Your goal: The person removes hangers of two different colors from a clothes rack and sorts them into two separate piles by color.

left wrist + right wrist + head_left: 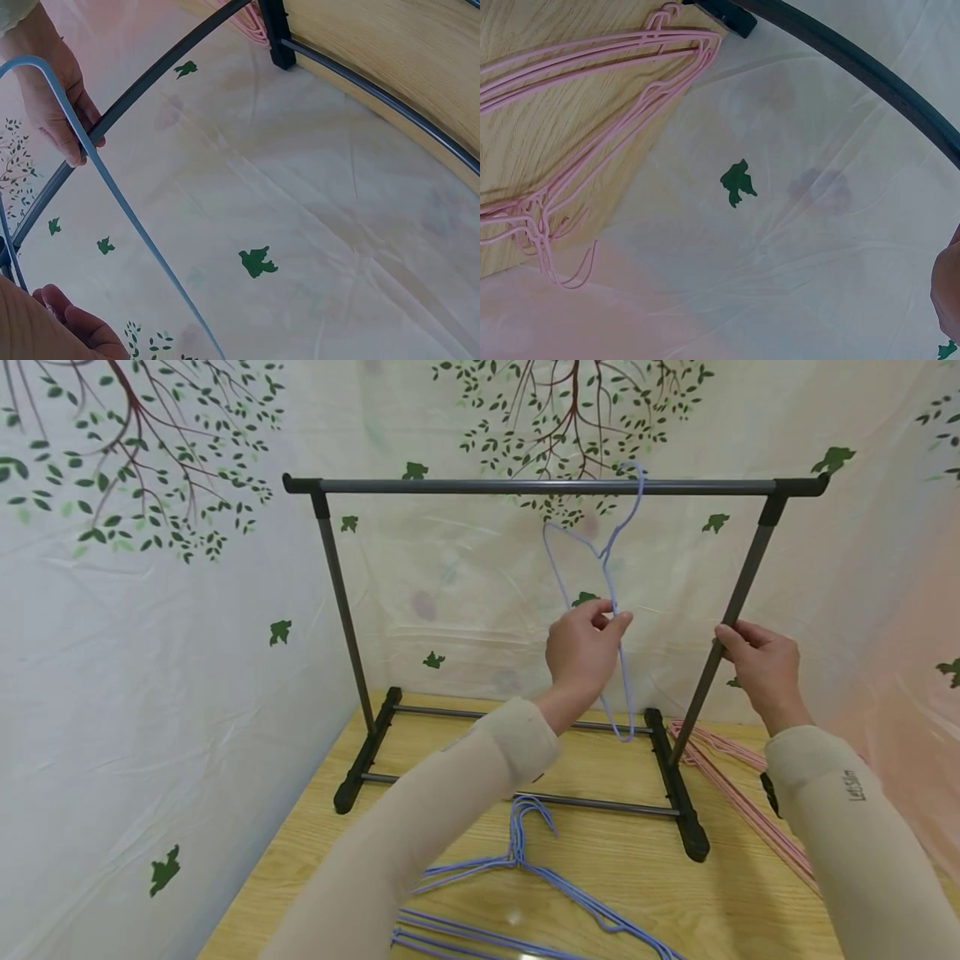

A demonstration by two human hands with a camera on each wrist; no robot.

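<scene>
A bluish-purple clothes hanger (626, 681) hangs from the top bar of a black garment rack (480, 487), its hook passing over the bar right of the middle. My left hand (581, 647) pinches the hanger's side wire between thumb and fingers. The same wire (142, 225) crosses the left wrist view, the left hand (79, 330) low in the corner. My right hand (765, 668) holds the rack's right upright (738, 585), thumb in front and fingers behind. Only a sliver of a hand (945, 292) shows at the right wrist view's edge.
Several blue hangers (555, 881) lie stacked on the wooden table (442, 752) before the rack, partly behind the left sleeve. Several pink hangers (615, 135) lie at the table's right edge, beyond the rack's foot (693, 839). A patterned cloth (465, 585) hangs behind.
</scene>
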